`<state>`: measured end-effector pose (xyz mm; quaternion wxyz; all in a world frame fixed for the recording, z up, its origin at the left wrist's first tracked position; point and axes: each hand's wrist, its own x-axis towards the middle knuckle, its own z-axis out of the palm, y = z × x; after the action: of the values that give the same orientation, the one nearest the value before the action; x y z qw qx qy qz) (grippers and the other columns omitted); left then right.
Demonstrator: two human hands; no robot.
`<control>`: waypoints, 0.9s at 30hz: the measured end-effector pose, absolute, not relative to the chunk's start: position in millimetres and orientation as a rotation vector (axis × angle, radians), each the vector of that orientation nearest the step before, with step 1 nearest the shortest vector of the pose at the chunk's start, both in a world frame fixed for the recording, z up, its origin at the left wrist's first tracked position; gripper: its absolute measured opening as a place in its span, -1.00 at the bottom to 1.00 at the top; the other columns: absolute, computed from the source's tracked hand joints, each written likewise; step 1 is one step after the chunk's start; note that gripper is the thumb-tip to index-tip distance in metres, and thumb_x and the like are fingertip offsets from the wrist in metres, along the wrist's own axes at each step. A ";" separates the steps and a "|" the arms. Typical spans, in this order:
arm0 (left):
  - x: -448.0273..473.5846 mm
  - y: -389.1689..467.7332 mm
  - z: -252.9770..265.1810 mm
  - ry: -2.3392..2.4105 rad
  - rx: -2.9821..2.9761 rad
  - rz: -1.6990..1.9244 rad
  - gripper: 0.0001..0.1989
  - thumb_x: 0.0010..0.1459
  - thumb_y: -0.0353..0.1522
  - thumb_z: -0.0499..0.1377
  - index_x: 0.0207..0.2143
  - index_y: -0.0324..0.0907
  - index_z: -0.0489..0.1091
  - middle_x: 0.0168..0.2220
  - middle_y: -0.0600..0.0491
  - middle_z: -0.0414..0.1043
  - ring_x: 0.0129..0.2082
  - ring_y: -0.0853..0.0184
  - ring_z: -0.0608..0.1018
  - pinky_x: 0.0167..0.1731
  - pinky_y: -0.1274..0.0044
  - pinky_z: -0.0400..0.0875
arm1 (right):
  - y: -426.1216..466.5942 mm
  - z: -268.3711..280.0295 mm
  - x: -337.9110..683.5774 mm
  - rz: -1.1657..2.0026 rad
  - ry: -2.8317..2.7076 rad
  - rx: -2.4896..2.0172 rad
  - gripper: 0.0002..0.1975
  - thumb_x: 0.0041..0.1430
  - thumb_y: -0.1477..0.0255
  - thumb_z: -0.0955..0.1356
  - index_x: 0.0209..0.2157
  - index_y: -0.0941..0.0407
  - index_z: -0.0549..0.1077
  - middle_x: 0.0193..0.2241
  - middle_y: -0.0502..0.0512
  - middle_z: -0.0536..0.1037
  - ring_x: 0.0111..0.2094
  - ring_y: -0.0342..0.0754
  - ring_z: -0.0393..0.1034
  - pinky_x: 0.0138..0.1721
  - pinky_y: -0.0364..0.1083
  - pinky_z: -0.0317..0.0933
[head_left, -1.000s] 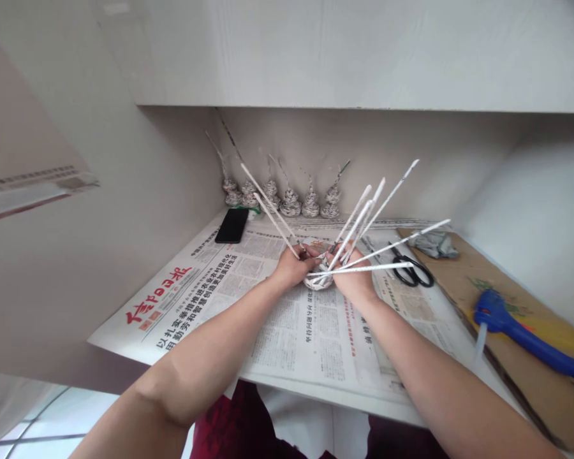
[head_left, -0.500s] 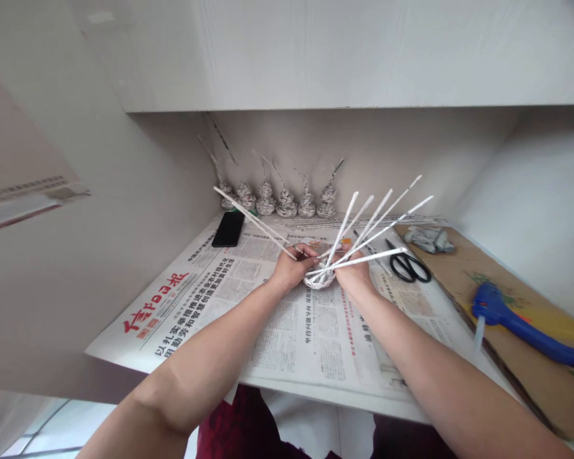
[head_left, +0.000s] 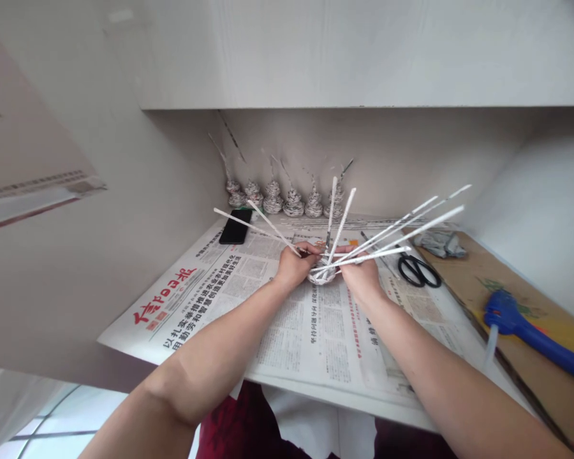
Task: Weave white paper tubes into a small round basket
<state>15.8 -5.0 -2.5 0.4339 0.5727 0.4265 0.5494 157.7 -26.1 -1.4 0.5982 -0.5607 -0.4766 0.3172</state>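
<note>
A small round woven paper basket (head_left: 322,276) sits between my hands above the newspaper, with several white rolled-paper sticks (head_left: 343,223) fanning out from it. My left hand (head_left: 295,262) is closed on its left rim, the thumb and fingers pinching where two sticks lean up to the left. On the opposite side, my right hand (head_left: 361,273) is closed at the rim among the sticks, its fingertips partly hidden behind them. Which single stick the right fingers pinch is too small to make out.
Newspaper sheets (head_left: 277,338) cover the table. A black phone (head_left: 236,227) lies at the back left, below several gourd-shaped woven paper pieces (head_left: 294,203). To the right are black scissors (head_left: 419,271), crumpled paper (head_left: 441,243), cardboard (head_left: 473,280) and a blue glue gun (head_left: 530,331). A white panel (head_left: 354,57) overhangs.
The basket's sticks have shifted: some now spread further right and lower, and one stands nearly upright. Both hands stay at the rim. The whole view has moved slightly.
</note>
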 end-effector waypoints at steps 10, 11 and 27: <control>15.6 -3.9 -4.9 1.160 1.524 1.385 -0.89 -0.08 -0.50 0.22 -0.44 -0.22 0.53 -0.41 0.03 0.57 -0.41 0.38 0.56 -0.32 0.57 0.42 | -26.9 -7.0 149.3 0.865 -0.942 -1.262 -0.70 -0.31 0.38 0.48 -0.42 0.11 0.44 -0.59 -0.05 0.49 -0.56 -0.06 0.39 -0.56 -0.11 0.29; 15.8 -4.0 -5.2 1.169 1.526 1.387 -0.88 -0.08 -0.50 0.22 -0.43 -0.22 0.53 -0.40 0.03 0.58 -0.40 0.38 0.56 -0.31 0.57 0.42 | -27.0 -6.8 148.3 0.884 -0.924 -1.264 -0.70 -0.32 0.38 0.48 -0.44 0.10 0.43 -0.60 -0.06 0.48 -0.57 -0.06 0.38 -0.57 -0.12 0.28; 16.3 -4.6 -4.9 1.093 1.350 1.174 -0.73 -0.10 -0.22 0.29 -0.43 -0.26 0.54 -0.50 0.03 0.54 -0.51 0.38 0.49 -0.47 0.57 0.35 | -21.0 -19.3 157.2 0.660 -1.151 -1.292 -0.77 -0.18 0.38 0.40 -0.38 0.09 0.43 -0.52 -0.02 0.55 -0.47 -0.04 0.44 -0.40 -0.09 0.31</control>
<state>16.3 -4.6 -4.9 0.4991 0.5582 0.4517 0.4851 157.2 -21.0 -19.3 0.6010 -0.5576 -0.4969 0.2846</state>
